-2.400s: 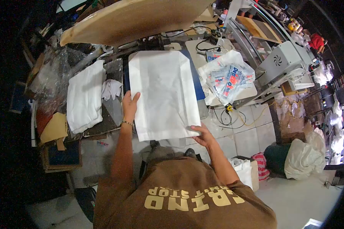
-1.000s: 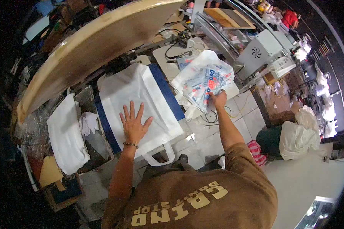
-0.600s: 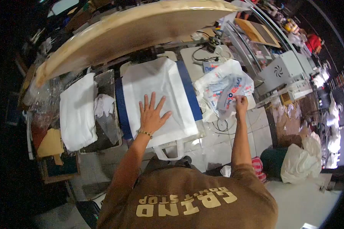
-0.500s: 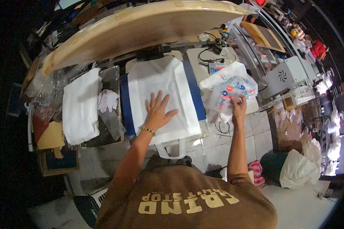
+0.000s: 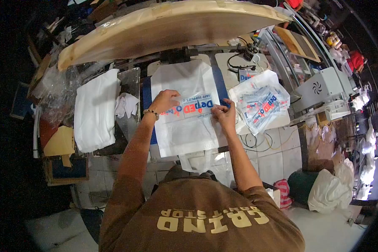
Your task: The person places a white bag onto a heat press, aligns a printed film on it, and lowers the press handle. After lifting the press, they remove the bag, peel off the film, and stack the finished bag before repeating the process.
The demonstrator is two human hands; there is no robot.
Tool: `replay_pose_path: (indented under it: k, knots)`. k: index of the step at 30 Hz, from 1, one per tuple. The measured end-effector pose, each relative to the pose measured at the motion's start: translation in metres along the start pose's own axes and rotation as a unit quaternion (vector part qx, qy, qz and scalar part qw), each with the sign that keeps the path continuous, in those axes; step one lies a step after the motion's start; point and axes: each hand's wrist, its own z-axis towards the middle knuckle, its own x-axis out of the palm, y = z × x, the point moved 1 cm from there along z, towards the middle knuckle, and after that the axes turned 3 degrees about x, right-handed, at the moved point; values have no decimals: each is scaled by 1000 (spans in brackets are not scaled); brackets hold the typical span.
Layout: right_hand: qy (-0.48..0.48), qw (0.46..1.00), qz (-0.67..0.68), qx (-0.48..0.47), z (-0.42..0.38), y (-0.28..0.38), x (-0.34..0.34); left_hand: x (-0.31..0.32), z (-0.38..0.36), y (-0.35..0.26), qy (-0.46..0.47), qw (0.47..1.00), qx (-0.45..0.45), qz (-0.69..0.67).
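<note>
A white bag [image 5: 180, 140] with a handle loop lies flat on a blue pad [image 5: 220, 84] in front of me. Over its middle is a clear transfer film [image 5: 195, 110] printed in red and blue. My right hand [image 5: 225, 114] pinches the film's right edge. Curled at the film's left part, my left hand [image 5: 165, 101] has its fingers closed on the edge. To the right, a pile of similar printed films [image 5: 260, 107] rests on white sheets.
Above the bag hangs a large curved board [image 5: 168, 35] with a pale edge. A folded white cloth stack [image 5: 95, 111] lies at the left. A grey machine box [image 5: 321, 89] stands at the right, and cables [image 5: 241, 65] lie behind the pile.
My right hand has brought a printed film from the pile leftward over the bag. My left hand has lifted from lying flat on the bag and closed at the film's left part.
</note>
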Motion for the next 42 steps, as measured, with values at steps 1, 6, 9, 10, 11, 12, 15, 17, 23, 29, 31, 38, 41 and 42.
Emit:
replay_pose_path:
  k: [1, 6, 9, 10, 11, 12, 15, 17, 23, 29, 31, 38, 41, 42]
  knots:
    - [23, 998, -61, -23, 7, -1, -2, -1, 3, 2, 15, 999, 16, 27]
    - [18, 994, -92, -49, 18, -7, -3, 2, 6, 0, 4, 999, -2, 38]
    - [13, 969, -209, -129, 19, -3, -1, -4, 4, -12, -9, 996, -22, 89]
    - [7, 956, -251, -150, 18, 2, 3, -10, 2, -23, -15, 990, -38, 132]
    - [1, 941, -293, -172, 18, 7, 6, -13, -1, -36, -15, 990, -39, 131]
    - [2, 941, -293, -171, 19, 10, 8, -14, -7, -55, -60, 970, -21, 234]
    - [9, 938, -306, -164, 18, 14, 12, 21, -28, -63, -103, 957, 22, 272]
    - [19, 925, -344, -158, 14, 17, 10, 54, -41, -50, -100, 972, 48, 209]
    - [156, 817, -432, -348, -37, 24, 33, 79, -46, -29, -133, 943, 111, 283]
    - [160, 746, -548, -343, -52, -2, 42, 71, -42, -29, -123, 946, 107, 279]
    - [159, 744, -552, -342, -52, -1, 43, 70, -39, -25, -123, 948, 115, 269]
    - [169, 729, -577, -328, -51, 1, 44, -23, -63, -142, 79, 972, 219, 39]
    - [158, 730, -571, -342, -52, -2, 43, -123, -95, -254, 121, 946, 300, -3]
    - [159, 732, -568, -340, -51, -4, 42, -159, -100, -279, 110, 935, 336, 39]
